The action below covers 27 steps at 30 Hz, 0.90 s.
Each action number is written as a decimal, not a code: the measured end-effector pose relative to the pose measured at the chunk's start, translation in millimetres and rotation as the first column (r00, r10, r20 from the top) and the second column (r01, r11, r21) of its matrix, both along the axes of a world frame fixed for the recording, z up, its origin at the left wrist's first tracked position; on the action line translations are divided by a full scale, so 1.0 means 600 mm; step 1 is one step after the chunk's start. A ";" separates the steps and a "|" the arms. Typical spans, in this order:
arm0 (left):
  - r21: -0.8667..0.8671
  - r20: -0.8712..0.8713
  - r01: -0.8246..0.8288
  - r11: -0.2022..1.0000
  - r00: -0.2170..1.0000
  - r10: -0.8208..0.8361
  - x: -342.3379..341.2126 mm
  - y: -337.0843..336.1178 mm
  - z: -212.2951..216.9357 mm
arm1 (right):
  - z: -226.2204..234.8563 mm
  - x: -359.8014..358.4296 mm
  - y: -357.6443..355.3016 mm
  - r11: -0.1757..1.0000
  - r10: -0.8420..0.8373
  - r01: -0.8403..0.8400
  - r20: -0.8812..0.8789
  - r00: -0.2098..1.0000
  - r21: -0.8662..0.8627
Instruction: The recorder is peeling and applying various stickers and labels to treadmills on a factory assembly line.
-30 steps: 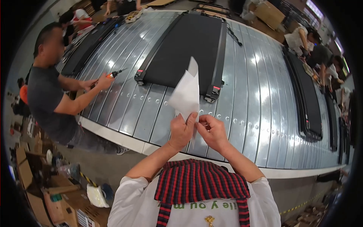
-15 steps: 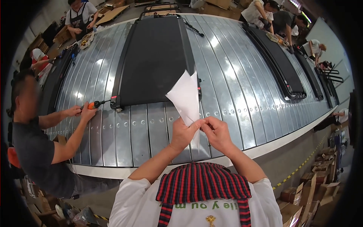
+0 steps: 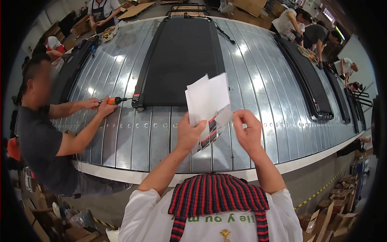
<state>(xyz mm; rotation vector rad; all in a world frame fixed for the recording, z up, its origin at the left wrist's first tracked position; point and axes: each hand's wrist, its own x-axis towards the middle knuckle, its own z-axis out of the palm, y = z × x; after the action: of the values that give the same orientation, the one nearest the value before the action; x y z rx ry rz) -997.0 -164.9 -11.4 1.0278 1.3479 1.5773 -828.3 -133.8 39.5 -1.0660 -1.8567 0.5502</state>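
My left hand is closed around several white paper sheets, thumb in front, held upright over the metal bench. Lower on the sheets is a partly clear label sheet with black and red printed strips, bent out to the right. At its right corner my right hand is closed in a pinch, thumb against forefinger. Just beyond the papers lies a black treadmill deck, its near right corner hidden behind them.
To my left a co-worker holds an orange and black power screwdriver against the deck's near left corner. The slatted metal bench has a white edge. More black decks lie right and left, with other people around. Cardboard boxes stand lower right.
My right hand has moved right, apart from my left. The papers have turned and spread, bringing the black and red label strips into view. The whole scene has shifted slightly rightward.
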 end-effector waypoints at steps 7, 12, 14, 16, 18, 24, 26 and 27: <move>-0.033 0.269 0.142 0.989 0.955 -0.128 0.020 0.005 -0.006 | 0.053 -0.033 -0.063 0.911 0.412 -0.410 0.068 0.909 -0.045; -0.092 0.134 0.172 0.981 0.978 -0.159 0.037 -0.008 0.013 | 0.057 0.022 -0.023 0.936 0.343 -0.350 0.136 0.930 0.035; -0.115 0.052 0.211 0.971 0.977 -0.206 0.045 -0.010 0.019 | 0.050 0.031 -0.020 0.944 0.291 -0.315 0.204 0.935 0.098; -0.127 -0.024 0.226 0.966 0.973 -0.230 0.057 -0.017 0.026 | 0.033 0.033 -0.022 0.917 0.329 -0.375 0.273 0.904 0.134; -0.099 -0.059 0.262 0.960 0.961 -0.269 0.063 -0.016 0.019 | 0.032 0.042 -0.031 0.917 0.341 -0.388 0.332 0.879 0.088; -0.081 -0.037 0.353 0.932 0.933 -0.357 0.094 -0.022 0.023 | 0.025 0.075 -0.038 0.920 0.327 -0.384 0.384 0.863 0.079; -0.062 -0.017 0.367 0.928 0.930 -0.368 0.106 -0.015 0.021 | 0.017 0.086 -0.038 0.924 0.288 -0.361 0.391 0.874 0.125; -0.047 0.008 0.375 0.926 0.927 -0.375 0.109 -0.012 0.018 | 0.013 0.091 -0.038 0.926 0.281 -0.355 0.391 0.876 0.129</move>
<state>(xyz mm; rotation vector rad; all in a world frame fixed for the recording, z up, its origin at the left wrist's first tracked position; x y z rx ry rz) -931.4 -172.0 -0.6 1.1772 1.1038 1.2515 -773.9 -156.9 47.2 -0.7657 -2.3899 0.3559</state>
